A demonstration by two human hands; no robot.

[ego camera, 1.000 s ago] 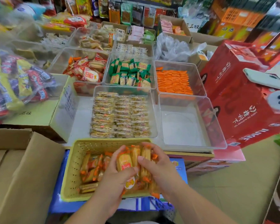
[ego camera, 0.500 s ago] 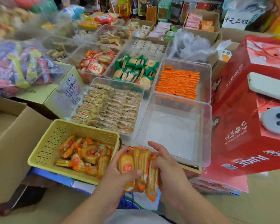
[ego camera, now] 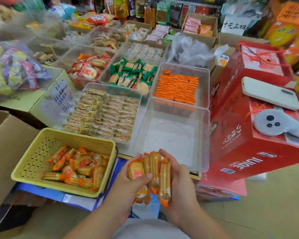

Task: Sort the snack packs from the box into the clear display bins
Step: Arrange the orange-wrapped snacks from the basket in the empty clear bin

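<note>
While both hands hold one bundle between them, the step in hand looks like the carry from basket to bin. The left hand grips the snack packs from the left, its thumb pressed across the face of the nearest pack and its fingers curled out of sight beneath. The right hand cups the other side, fingers curled round the top end of the outer packs. These orange-ended packs stand roughly on end in the grip, just short of the near edge of the display, right in front of the empty bin at its near right corner.

More packs of the same kind lie loose in the yellow basket, just left of the hands. The bin of pale cracker packs beside the empty one is full, and so, nearly, is the bin of orange packs behind it; neither matches this bundle, so the empty bin is the likely home.

Next, the bundle has to go forward over the bin's near wall and down to its floor. Neighbouring bins hold neat rows, so the packs should probably be laid flat side by side, starting from a corner. Letting go of both sides at once risks the packs fanning apart.
</note>
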